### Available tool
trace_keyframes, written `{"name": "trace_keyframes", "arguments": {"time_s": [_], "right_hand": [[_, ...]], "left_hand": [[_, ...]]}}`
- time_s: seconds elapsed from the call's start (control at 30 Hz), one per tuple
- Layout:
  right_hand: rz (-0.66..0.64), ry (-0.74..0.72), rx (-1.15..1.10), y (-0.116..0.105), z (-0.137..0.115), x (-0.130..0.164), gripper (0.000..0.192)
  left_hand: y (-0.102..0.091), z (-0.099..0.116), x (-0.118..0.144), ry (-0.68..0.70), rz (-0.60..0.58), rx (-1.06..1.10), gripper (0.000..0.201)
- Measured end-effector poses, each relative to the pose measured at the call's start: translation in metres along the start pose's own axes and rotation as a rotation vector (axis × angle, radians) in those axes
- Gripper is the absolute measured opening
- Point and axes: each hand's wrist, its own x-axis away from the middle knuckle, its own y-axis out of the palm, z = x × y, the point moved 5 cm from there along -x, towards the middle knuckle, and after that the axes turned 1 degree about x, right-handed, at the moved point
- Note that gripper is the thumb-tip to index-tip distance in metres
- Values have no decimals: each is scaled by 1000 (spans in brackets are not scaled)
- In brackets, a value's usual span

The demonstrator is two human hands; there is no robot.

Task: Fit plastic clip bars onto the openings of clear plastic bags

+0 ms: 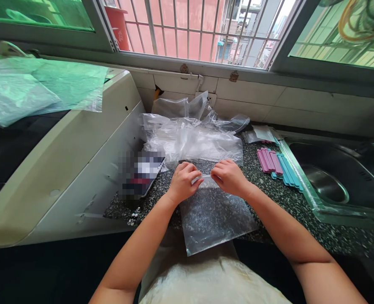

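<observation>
A clear plastic bag (214, 217) lies flat on the speckled dark countertop (285, 198), its lower end hanging over the front edge. My left hand (183, 180) and my right hand (229, 176) both pinch the bag's top edge, close together, fingertips facing each other. Behind them sits a heap of crumpled clear plastic bags (193, 133). To the right of my right hand lies a row of pink and blue sealing clips (277, 166).
A phone-like flat device (139, 173) lies left of my left hand. A large white appliance (63, 169) fills the left side, with plastic sheeting (31, 88) on top. A steel sink (332, 179) is at the right. A barred window (193, 29) runs along the back wall.
</observation>
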Motion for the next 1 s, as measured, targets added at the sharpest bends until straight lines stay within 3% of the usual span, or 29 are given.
{"name": "trace_keyframes", "arguments": {"time_s": [0.53, 1.0], "right_hand": [[4, -6, -18, 3, -3, -1, 18], [-8, 13, -73, -4, 18, 3, 16]], "left_hand": [[1, 0, -3, 11, -18, 91, 16], [-1, -7, -2, -32, -6, 99, 15]]}}
